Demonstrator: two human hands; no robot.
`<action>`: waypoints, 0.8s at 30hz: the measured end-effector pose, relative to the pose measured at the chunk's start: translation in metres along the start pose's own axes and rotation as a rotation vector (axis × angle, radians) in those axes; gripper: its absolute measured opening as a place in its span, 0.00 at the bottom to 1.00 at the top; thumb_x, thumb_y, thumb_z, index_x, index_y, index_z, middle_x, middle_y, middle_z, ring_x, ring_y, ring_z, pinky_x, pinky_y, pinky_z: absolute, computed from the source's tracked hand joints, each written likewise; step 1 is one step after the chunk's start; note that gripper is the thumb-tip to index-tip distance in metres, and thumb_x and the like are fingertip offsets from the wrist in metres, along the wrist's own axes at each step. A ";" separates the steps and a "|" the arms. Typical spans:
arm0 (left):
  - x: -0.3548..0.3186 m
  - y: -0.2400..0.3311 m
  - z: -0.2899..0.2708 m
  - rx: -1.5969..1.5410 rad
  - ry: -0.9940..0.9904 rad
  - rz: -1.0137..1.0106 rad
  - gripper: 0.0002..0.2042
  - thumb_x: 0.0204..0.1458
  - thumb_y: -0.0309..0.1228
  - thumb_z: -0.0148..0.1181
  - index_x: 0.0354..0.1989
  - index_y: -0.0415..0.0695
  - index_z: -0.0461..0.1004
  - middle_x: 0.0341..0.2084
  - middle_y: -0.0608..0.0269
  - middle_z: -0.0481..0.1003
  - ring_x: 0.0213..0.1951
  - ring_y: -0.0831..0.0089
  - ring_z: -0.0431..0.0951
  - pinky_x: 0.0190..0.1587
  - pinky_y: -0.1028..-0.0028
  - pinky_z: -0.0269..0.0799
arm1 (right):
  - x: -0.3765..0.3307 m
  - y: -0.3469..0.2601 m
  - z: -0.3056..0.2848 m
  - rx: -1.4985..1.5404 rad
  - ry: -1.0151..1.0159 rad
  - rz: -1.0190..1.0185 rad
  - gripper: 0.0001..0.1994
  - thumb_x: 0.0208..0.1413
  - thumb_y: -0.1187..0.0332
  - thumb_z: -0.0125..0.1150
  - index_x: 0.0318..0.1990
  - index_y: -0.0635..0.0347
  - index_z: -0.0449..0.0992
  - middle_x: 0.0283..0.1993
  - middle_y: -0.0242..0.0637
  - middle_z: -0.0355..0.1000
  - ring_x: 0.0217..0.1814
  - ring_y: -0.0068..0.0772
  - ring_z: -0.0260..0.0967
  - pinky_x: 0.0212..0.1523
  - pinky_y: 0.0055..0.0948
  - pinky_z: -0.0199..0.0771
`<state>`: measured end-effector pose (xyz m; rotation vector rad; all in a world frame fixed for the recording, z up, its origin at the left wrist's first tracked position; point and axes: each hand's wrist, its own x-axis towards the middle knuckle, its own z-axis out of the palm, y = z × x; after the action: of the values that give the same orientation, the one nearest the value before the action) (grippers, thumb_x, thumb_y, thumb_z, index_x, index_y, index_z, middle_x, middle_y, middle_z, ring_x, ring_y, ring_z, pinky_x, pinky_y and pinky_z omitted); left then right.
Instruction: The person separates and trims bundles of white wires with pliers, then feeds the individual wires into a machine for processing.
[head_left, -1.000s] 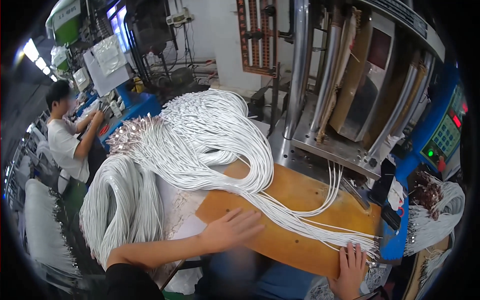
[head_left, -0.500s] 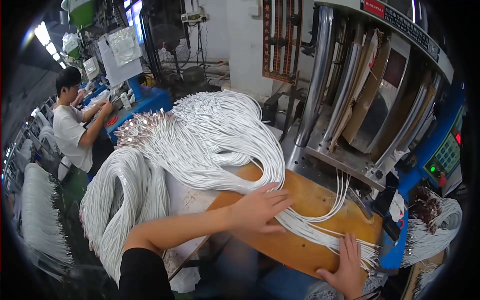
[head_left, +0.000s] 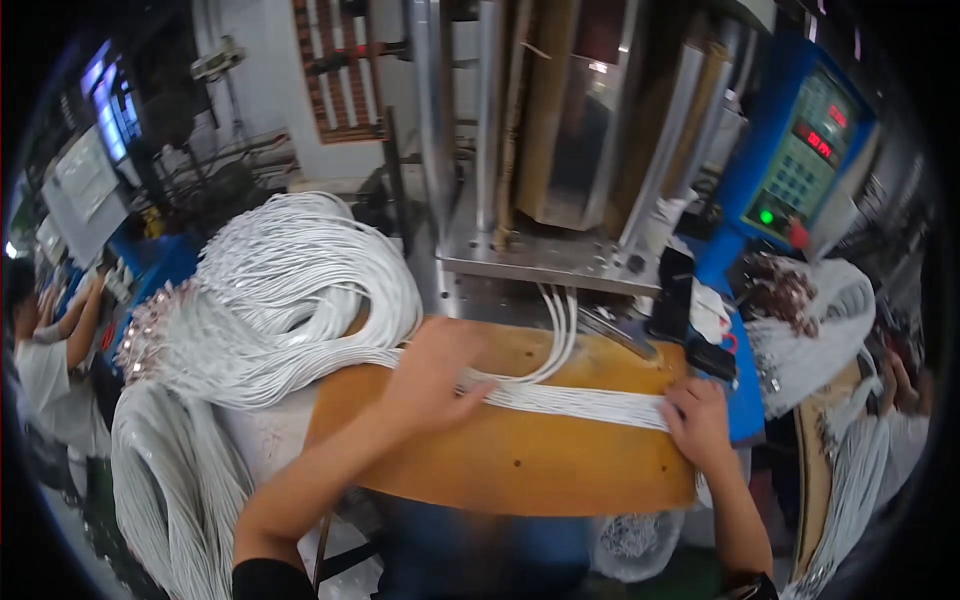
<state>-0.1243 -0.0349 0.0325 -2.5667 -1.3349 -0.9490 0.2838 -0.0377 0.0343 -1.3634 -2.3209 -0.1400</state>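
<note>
A green control panel (head_left: 805, 160) stands upper right, set slanted in the machine's blue housing (head_left: 745, 190). Near the panel's top sits a small dark display (head_left: 818, 143) with red digits. Far left of the panel, by the wall, hang a glowing bluish screen (head_left: 108, 100) and, just below it, pale rectangular sheets (head_left: 85, 180).
</note>
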 end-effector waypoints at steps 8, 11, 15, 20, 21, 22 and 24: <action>0.032 0.106 0.051 -0.309 -0.301 -0.114 0.29 0.50 0.46 0.63 0.54 0.36 0.70 0.52 0.46 0.72 0.53 0.50 0.73 0.57 0.55 0.67 | 0.025 -0.064 0.041 0.152 -0.096 -0.263 0.16 0.50 0.59 0.65 0.41 0.60 0.77 0.39 0.44 0.73 0.44 0.47 0.70 0.48 0.42 0.69; 0.007 0.066 0.023 -0.058 -0.271 0.039 0.25 0.50 0.44 0.64 0.50 0.37 0.73 0.51 0.47 0.72 0.49 0.53 0.74 0.50 0.59 0.70 | 0.000 -0.045 0.028 0.259 -0.023 -0.202 0.15 0.51 0.57 0.65 0.37 0.60 0.78 0.41 0.44 0.73 0.47 0.47 0.71 0.49 0.41 0.69; -0.014 0.050 0.021 -0.034 -0.208 0.053 0.17 0.49 0.38 0.65 0.43 0.40 0.76 0.38 0.54 0.75 0.42 0.57 0.77 0.41 0.65 0.73 | -0.003 -0.017 0.017 0.204 -0.073 -0.040 0.16 0.52 0.54 0.63 0.35 0.59 0.78 0.38 0.42 0.74 0.44 0.46 0.72 0.46 0.39 0.71; 0.001 0.056 0.026 -0.306 -0.278 -0.282 0.10 0.53 0.33 0.63 0.37 0.39 0.78 0.29 0.54 0.78 0.31 0.58 0.78 0.35 0.70 0.72 | 0.025 -0.084 0.055 0.294 0.021 -0.250 0.13 0.56 0.58 0.58 0.38 0.59 0.76 0.33 0.42 0.73 0.39 0.47 0.73 0.40 0.43 0.74; 0.005 0.057 0.018 -0.443 -0.318 -0.467 0.09 0.54 0.33 0.62 0.36 0.38 0.78 0.27 0.54 0.78 0.29 0.58 0.78 0.33 0.71 0.71 | 0.027 -0.082 0.055 0.305 0.031 -0.258 0.13 0.56 0.58 0.58 0.38 0.59 0.76 0.33 0.42 0.73 0.39 0.47 0.73 0.40 0.43 0.74; 0.009 0.056 0.013 -0.428 -0.315 -0.473 0.09 0.54 0.33 0.62 0.36 0.38 0.78 0.27 0.54 0.78 0.29 0.58 0.78 0.33 0.71 0.71 | 0.025 -0.073 0.052 0.263 -0.120 -0.156 0.12 0.57 0.61 0.55 0.40 0.60 0.75 0.34 0.46 0.74 0.39 0.50 0.73 0.40 0.46 0.73; 0.013 0.049 0.002 -0.595 -0.277 -0.492 0.09 0.56 0.31 0.61 0.34 0.37 0.78 0.24 0.57 0.77 0.25 0.70 0.74 0.30 0.73 0.69 | 0.022 -0.046 0.030 0.165 -0.331 0.009 0.10 0.58 0.65 0.52 0.41 0.61 0.74 0.35 0.51 0.74 0.38 0.54 0.74 0.39 0.49 0.73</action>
<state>-0.0802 -0.0546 0.0479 -2.9298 -2.1044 -1.2562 0.2262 -0.0341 0.0230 -1.3998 -2.5240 0.2960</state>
